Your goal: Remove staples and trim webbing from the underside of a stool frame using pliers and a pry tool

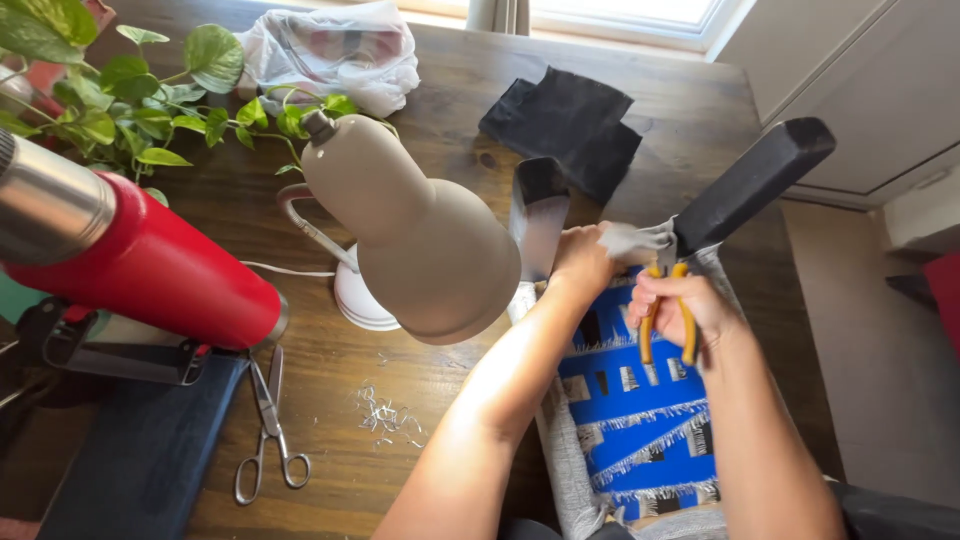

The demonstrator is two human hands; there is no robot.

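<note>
The right hand (680, 305) is closed round the yellow handles of pliers (668, 320), whose nose meets a fold of pale grey cloth (632, 240) at the foot of a black, square-section leg (755, 183). The left hand (582, 262) is clenched on the same cloth just beside it, pinching it taut. Both work over an upturned seat (640, 420) covered in blue woven fabric with frayed white fringes and small dark squares; a second dark leg (540, 215) rises to the left of the hands.

The table (420, 400) is dark, grainy wood. On it stand a smooth beige lamp (420, 235) with a rounded shade and white base, steel scissors (268, 425) lying flat, and a scatter of small bent staples (390, 415) between scissors and seat. A glossy red cylinder (150, 270) with a metal end juts in from the left. Farther back lie a black cloth (570, 125), a crumpled plastic bag (330, 50) and a leafy plant (110, 90). Bare wood shows round the staples; the seat overhangs the near edge.
</note>
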